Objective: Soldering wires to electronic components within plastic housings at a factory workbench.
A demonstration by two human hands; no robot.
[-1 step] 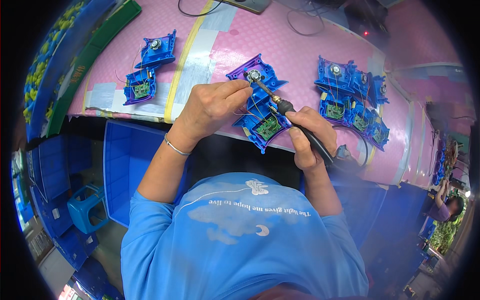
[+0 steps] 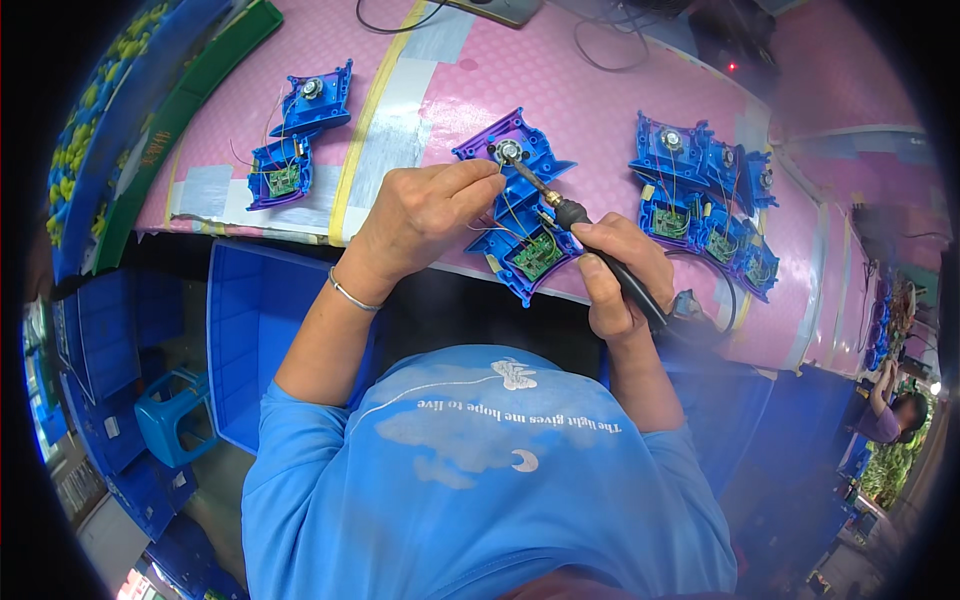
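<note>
In front of me lies an opened blue and purple plastic housing with a round metal speaker in its far half. A green circuit board sits in the near half, and thin wires run between the halves. My right hand is closed round the black handle of a soldering iron, whose tip meets the speaker. Beside the speaker, my left hand is closed in a pinch on what looks like a thin wire end, mostly hidden by the fingertips.
Similar opened housings lie on the pink table: one at left, several at right. A green and blue tray holds yellow-green parts. A blue crate and stool stand below. Another person is at far right.
</note>
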